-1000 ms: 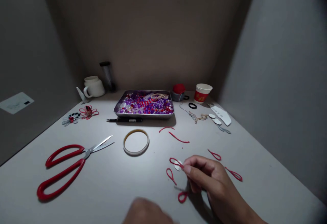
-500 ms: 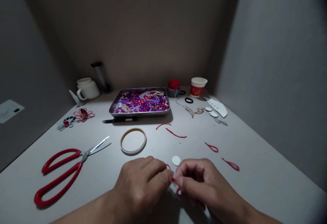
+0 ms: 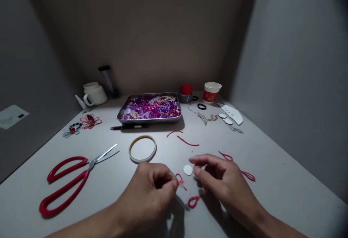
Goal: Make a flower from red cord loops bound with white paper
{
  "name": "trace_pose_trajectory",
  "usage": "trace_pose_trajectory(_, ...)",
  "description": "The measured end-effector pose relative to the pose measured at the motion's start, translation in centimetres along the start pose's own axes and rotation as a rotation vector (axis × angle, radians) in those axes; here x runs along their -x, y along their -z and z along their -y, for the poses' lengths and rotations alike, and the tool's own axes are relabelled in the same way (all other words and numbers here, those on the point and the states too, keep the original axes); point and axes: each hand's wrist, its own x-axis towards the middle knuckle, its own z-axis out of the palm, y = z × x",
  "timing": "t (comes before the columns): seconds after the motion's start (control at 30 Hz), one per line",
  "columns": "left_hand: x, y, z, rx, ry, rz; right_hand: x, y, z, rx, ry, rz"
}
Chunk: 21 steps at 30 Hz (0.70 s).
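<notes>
Pinched between the thumb and forefinger of the left hand, a small red cord loop stands just clear of the grey tabletop, its tail trailing toward the bare surface. Half a second ago both hands were closed on this loop together; now the right hand has let go and drawn slightly to the right, its fingers loosely curled and holding nothing, thumb and forefinger hovering just above a small white paper disc that lies flat beside the pinch. That handover leaves the loop in the left hand alone, and suggests the right is free to deal with the disc.

Just below the pinch, a second red cord loop lies on the tabletop, between the two wrists. Beyond the right hand's knuckles, two more red loops peek out. Farther from the pinch, toward the wall, lie two loose red cord strands, a yellow-rimmed roll of tape and a shallow metal tray of purple and red beads, with a black pen along its near edge. Well off to the left of the grip rest red-handled scissors, blades slightly parted.
</notes>
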Motion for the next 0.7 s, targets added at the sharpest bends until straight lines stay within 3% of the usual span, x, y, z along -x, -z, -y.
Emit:
trace_pose_trajectory(0.1, -0.5, 0.0, -0.1, 0.241, 0.209, 0.05, 0.1, 0.2, -0.3, 0.12, 0.369, -0.002)
trace_pose_trajectory(0.2, -0.7, -0.1, 0.1, 0.349, 0.269, 0.055, 0.4, 0.2, -0.5, 0.199, 0.685, 0.093)
trace_pose_trajectory(0.27, -0.7, -0.1, 0.3, 0.375, 0.278, 0.065, 0.5, 0.2, -0.6, 0.278, 0.812, 0.099)
trace_pose_trajectory(0.5, -0.6, -0.5, 0.8, 0.323, 0.261, 0.075, 0.5, 0.2, -1.0, 0.522, 0.895, 0.12)
trace_pose_trajectory(0.7, -0.5, -0.7, 0.9, 0.291, 0.235, 0.042, 0.3, 0.1, -1.4, 0.538, 1.02, 0.043)
